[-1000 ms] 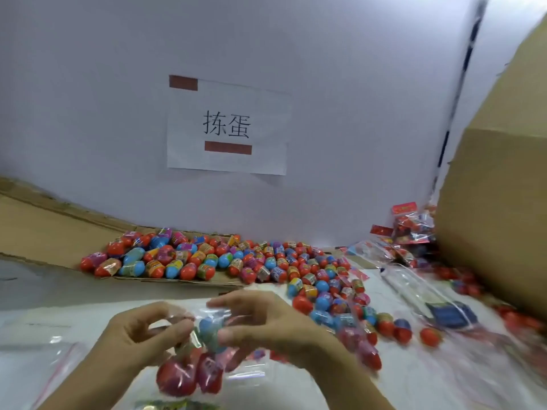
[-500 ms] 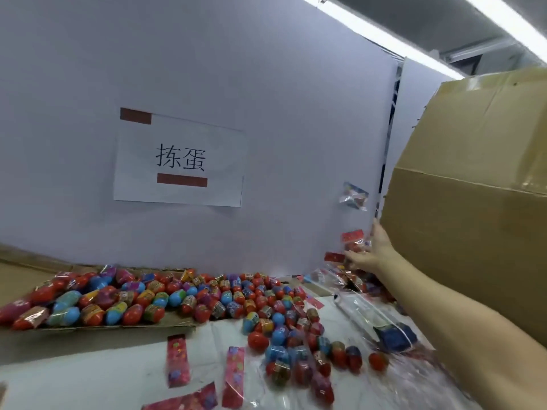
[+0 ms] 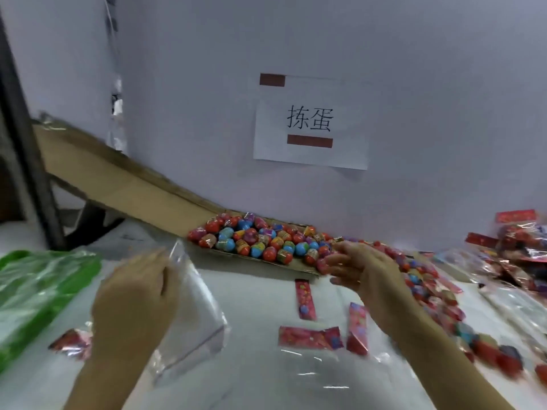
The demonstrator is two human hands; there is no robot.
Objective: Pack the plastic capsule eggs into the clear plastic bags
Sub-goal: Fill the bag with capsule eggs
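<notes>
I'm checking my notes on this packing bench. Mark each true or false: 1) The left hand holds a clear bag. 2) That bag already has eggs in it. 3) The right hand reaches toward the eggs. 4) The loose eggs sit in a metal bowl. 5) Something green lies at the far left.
1) True: the left hand grips the clear bag.
2) False: it looks empty.
3) True: the right hand is by the eggs.
4) False: they lie on flat cardboard.
5) True: a green plastic bag.

Bag (image 3: 192, 303) in left grip (image 3: 133, 294) — seemingly
</notes>
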